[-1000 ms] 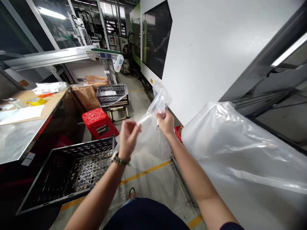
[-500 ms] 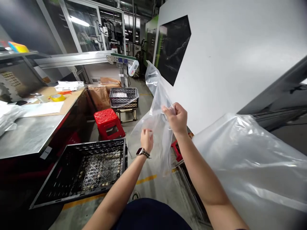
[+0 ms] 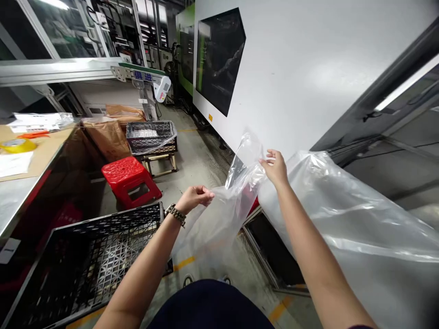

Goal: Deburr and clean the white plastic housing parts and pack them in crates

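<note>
A clear plastic bag [image 3: 222, 219] hangs in front of me, its top end standing up against the grey machine panel. My left hand [image 3: 196, 197] pinches the bag's left edge between thumb and fingers. On the bag's upper right side, my right hand [image 3: 275, 167] has its thumb and index finger pressed on the film, with the other fingers curled loosely. The lower part of the bag droops over the floor and is blurred. Close by on the right, a large sheet of clear plastic [image 3: 346, 214] covers something bulky.
A black plastic crate [image 3: 113, 269] lies at the lower left. Behind it are a red stool [image 3: 132, 180] and a smaller black crate [image 3: 151, 141] on a low stand. A workbench [image 3: 55, 141] with yellow tape [image 3: 18, 145] stands left. The machine [image 3: 291, 82] fills the right background.
My view has turned right. My hands have moved apart, the left outward to the bag's left edge. The bag, upright and tall before, now sags lower and spreads between them.
</note>
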Demonstrator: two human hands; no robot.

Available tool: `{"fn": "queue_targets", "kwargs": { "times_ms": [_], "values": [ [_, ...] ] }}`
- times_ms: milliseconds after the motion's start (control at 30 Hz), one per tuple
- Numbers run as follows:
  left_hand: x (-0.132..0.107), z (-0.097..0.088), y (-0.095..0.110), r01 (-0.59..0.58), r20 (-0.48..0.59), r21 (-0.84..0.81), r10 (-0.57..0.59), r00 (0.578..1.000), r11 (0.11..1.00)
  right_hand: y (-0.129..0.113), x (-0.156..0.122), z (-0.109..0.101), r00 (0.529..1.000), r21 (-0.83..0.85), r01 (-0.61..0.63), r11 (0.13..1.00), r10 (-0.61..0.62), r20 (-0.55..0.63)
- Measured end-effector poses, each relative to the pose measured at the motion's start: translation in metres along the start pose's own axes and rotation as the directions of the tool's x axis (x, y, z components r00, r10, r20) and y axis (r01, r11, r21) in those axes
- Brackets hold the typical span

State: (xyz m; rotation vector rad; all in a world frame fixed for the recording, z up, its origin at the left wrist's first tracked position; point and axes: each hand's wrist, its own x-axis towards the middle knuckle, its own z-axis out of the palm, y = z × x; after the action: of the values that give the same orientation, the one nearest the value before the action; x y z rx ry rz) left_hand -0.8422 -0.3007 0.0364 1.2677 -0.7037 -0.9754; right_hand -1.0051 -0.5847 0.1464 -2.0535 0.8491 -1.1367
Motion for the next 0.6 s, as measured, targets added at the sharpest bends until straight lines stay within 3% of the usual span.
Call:
{"fn": "queue_targets", "kwargs": {
  "times_ms": [100,167,267,367,500,600],
  "values": [
    [0.011,0.022,0.0,-0.016,-0.004,-0.101,0.016,1.0,0.995,0.008,-0.036,-0.005,0.998,0.069,-0.055,0.996,0.054,0.006],
    [0.018,0.039,-0.006,-0.01,-0.024,-0.17,0.006,1.0,0.985,0.008,-0.072,-0.006,0.99,0.119,-0.118,0.986,0.109,0.085],
    [0.024,0.072,-0.025,0.039,-0.024,-0.263,-0.047,0.999,0.964,0.01,-0.135,0.001,0.916,0.185,-0.251,0.95,0.171,0.362],
    [0.028,0.105,-0.049,0.131,0.03,-0.333,-0.128,0.991,0.934,0.02,-0.181,0.015,0.856,0.237,-0.36,0.902,0.218,0.468],
    [0.032,0.133,-0.075,0.236,0.064,-0.39,-0.229,0.971,0.89,0.046,-0.196,0.016,0.828,0.297,-0.472,0.83,0.302,0.473],
    [0.031,0.145,-0.087,0.279,0.029,-0.405,-0.293,0.956,0.871,0.067,-0.19,0.007,0.767,0.335,-0.567,0.753,0.334,0.548]
  ]
}}
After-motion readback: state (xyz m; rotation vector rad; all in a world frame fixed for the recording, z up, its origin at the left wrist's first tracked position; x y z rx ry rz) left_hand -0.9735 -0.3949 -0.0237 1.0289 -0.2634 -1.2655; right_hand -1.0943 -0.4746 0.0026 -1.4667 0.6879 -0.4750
